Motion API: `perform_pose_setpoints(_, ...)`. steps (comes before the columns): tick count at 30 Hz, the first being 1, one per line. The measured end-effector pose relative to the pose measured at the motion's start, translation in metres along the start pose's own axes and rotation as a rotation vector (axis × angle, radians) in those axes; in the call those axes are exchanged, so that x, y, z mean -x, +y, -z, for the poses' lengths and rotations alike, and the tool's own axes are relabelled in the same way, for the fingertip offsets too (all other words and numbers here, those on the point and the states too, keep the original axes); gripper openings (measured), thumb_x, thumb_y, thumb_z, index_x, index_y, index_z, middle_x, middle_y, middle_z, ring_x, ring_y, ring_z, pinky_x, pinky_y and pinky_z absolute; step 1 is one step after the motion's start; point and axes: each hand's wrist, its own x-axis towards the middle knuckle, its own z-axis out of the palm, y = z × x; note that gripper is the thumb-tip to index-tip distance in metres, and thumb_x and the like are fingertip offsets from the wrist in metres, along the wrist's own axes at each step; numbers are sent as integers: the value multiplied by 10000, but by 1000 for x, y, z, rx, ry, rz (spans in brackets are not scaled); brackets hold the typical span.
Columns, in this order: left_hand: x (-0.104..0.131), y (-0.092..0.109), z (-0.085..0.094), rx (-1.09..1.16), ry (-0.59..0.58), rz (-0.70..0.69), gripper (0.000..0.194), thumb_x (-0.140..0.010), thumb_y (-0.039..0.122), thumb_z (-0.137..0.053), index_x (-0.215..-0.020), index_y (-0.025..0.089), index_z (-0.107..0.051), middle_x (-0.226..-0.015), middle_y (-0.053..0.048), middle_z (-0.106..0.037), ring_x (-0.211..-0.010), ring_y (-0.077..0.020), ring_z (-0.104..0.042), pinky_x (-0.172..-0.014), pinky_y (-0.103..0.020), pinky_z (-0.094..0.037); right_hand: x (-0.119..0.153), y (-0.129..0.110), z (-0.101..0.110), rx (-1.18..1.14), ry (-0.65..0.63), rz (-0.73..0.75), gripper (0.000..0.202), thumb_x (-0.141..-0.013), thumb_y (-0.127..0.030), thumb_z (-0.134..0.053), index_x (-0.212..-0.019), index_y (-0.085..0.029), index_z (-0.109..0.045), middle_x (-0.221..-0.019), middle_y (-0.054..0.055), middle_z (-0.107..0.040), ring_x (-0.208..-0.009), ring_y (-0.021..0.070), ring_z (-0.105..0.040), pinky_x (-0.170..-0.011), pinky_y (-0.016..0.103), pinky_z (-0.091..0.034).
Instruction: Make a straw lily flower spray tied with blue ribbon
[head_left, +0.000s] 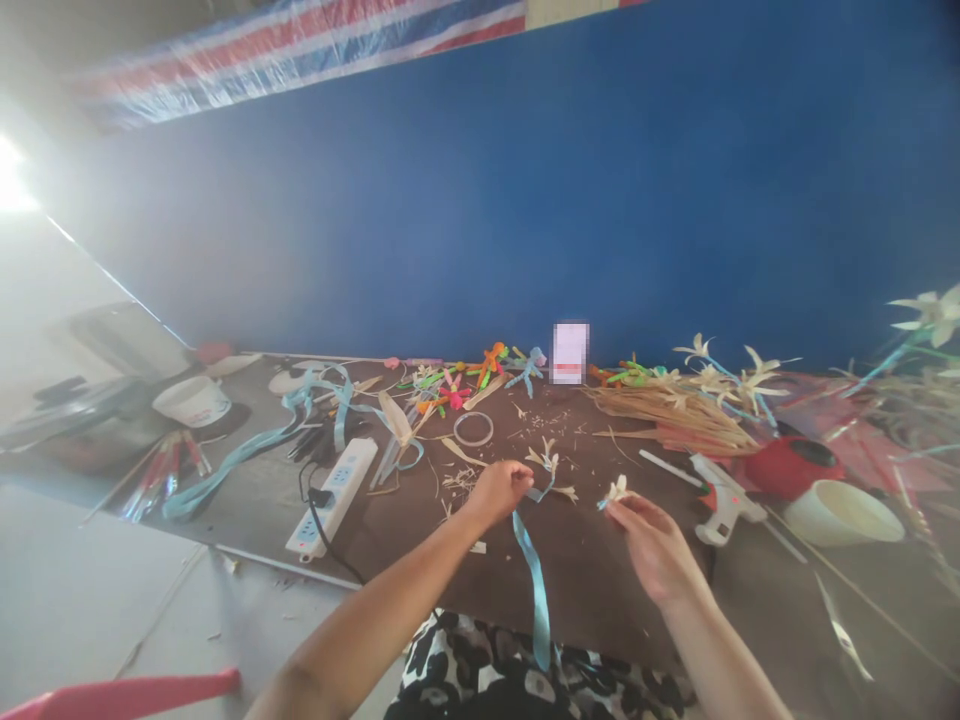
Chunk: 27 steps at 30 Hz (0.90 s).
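Your right hand (655,540) pinches 1 pale flower (619,487) above the near tabletop (592,590); your left hand (496,492) grasps blue ribbon (535,583). Petals look light, fragile; ribbon, soft. Best flower hold: its base, gently.

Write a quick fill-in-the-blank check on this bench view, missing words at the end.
The right hand holds a small pale ____.
The ribbon hanging below the left hand is light ____.
The power strip lies to the ____ of the glue gun.

Missing words: flower; blue; left.
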Motion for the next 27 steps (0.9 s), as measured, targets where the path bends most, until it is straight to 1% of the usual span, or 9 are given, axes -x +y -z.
perform_pose_setpoints(2,-5,1,-7,-144,13,-29,276,-692,353,-522,-898,202,-628,-852,-33,-645,-784,-172,-566,-718,-263,-407,-11,2,0,29,22,-19,135,-579,-265,-694,-632,-177,-606,-592,-25,-568,-563,107,-487,-536,217,-355)
perform_pose_setpoints(4,-6,6,-15,-262,59,-63,279,-656,394,-565,-867,226,-635,-878,-29,-632,-856,-192,-544,-765,-280,-389,-20,4,-4,61,36,-38,150,-569,-288,-694,-623,-183,-602,-584,-30,-568,-547,109,-491,-505,217,-344)
perform_pose_setpoints(6,-7,9,-22,-328,86,-81,275,-642,424,-575,-832,235,-639,-865,-25,-624,-857,-195,-536,-759,-286,-390,-28,5,-7,85,34,-47,155,-569,-299,-688,-634,-187,-602,-598,-32,-572,-553,110,-494,-495,215,-338)
perform_pose_setpoints(10,-9,12,-33,-360,88,-89,272,-656,460,-550,-751,223,-641,-803,-25,-615,-787,-185,-546,-685,-277,-406,-43,8,-12,125,34,-40,156,-560,-298,-682,-625,-181,-602,-584,-35,-570,-542,107,-488,-483,213,-320)
perform_pose_setpoints(15,-7,14,-37,-275,126,-47,187,-687,367,-551,-780,232,-639,-815,-21,-620,-798,-169,-552,-695,-261,-399,-54,7,-14,158,49,-14,164,-545,-302,-681,-589,-177,-585,-531,-47,-555,-512,104,-479,-477,215,-302)
perform_pose_setpoints(18,4,17,-31,-165,165,-57,169,-692,329,-549,-789,222,-638,-760,-10,-628,-729,-154,-562,-656,-242,-398,-50,1,-15,161,35,-1,154,-558,-292,-680,-587,-174,-585,-515,-54,-546,-493,94,-467,-479,214,-303)
perform_pose_setpoints(22,29,24,-17,-21,213,-209,134,-697,269,-552,-789,215,-633,-758,6,-621,-688,-127,-549,-638,-216,-388,-29,-12,-23,145,-20,40,132,-587,-272,-680,-636,-177,-603,-582,-45,-580,-567,97,-497,-572,212,-348)
perform_pose_setpoints(24,41,28,-12,-3,225,-260,117,-702,243,-551,-775,210,-636,-739,0,-608,-701,-125,-537,-653,-215,-384,-16,-18,-30,116,-74,63,122,-608,-262,-675,-664,-178,-608,-627,-31,-599,-609,106,-512,-616,219,-361)
perform_pose_setpoints(27,53,33,-10,-25,228,-321,114,-713,223,-542,-760,214,-646,-687,-9,-584,-700,-130,-518,-645,-221,-380,3,-22,-40,40,-133,51,121,-634,-255,-664,-718,-187,-612,-658,-22,-610,-603,108,-519,-604,225,-378)
